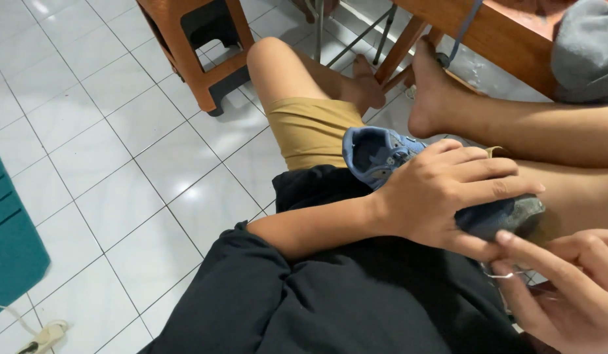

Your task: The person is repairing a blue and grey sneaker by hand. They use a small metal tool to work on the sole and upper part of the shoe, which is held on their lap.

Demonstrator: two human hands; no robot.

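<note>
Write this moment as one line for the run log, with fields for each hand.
left hand: grips blue fabric sneaker on lap | right hand: pinches thin lace near sole | setting: seated on white tiled floor

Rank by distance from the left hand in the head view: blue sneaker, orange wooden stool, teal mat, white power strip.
1. Blue sneaker: under the left hand, gripped.
2. Orange wooden stool: upper left, on the tiles.
3. White power strip: bottom-left corner.
4. Teal mat: left edge; close to the power strip's distance.
</note>
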